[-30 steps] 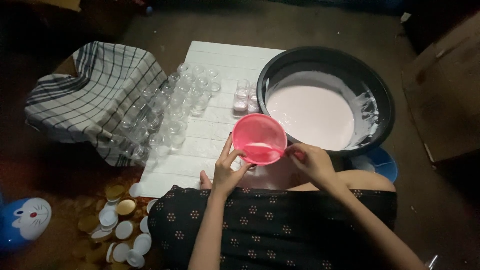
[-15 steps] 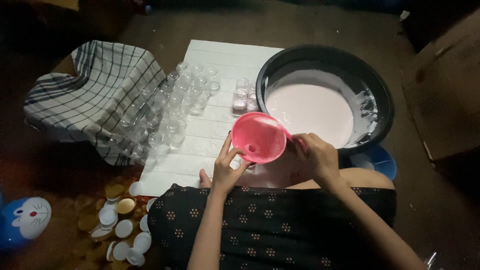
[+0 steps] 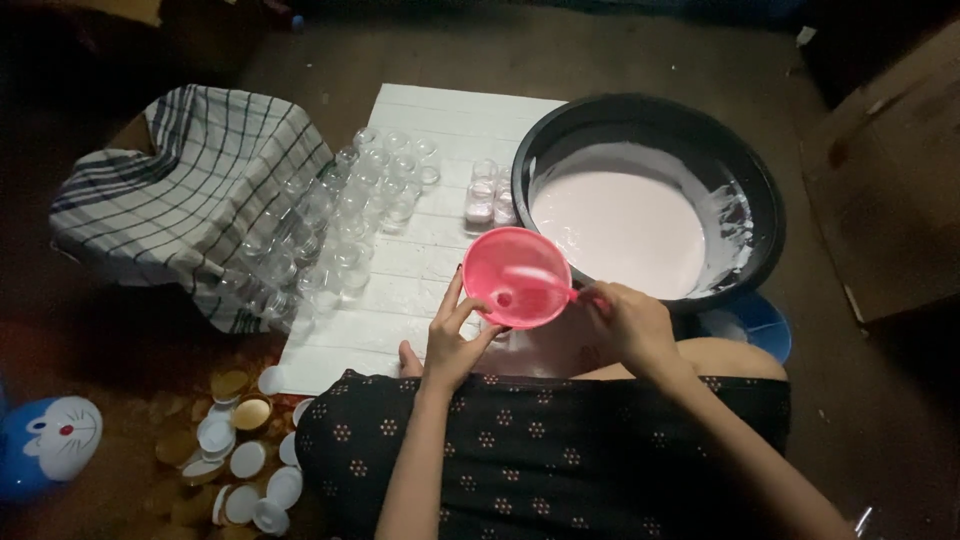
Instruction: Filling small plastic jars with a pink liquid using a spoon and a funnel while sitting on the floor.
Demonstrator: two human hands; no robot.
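My left hand point(image 3: 452, 340) grips the near-left rim of a pink funnel point(image 3: 500, 255), held just above the white board. What lies under the funnel is hidden. My right hand point(image 3: 625, 325) pinches a thin pink spoon point(image 3: 545, 285) that reaches across the funnel's inside toward its hole. Right behind the funnel stands a wide black basin point(image 3: 650, 108) holding pale pink liquid point(image 3: 620, 225). Two small jars point(image 3: 490, 195) filled with pink liquid stand at the basin's left side.
Several clear jars point(image 3: 350, 215) crowd the left of the white board point(image 3: 450, 115), beside a checked cloth point(image 3: 190, 180). Gold and white lids point(image 3: 240, 450) lie at lower left near a blue and white toy point(image 3: 50, 435). A cardboard box point(image 3: 890, 170) stands on the right.
The pink liquid seen in the funnel a second ago has drained away. My right hand rose to the funnel's rim, then dropped back, and the spoon now lies across the funnel.
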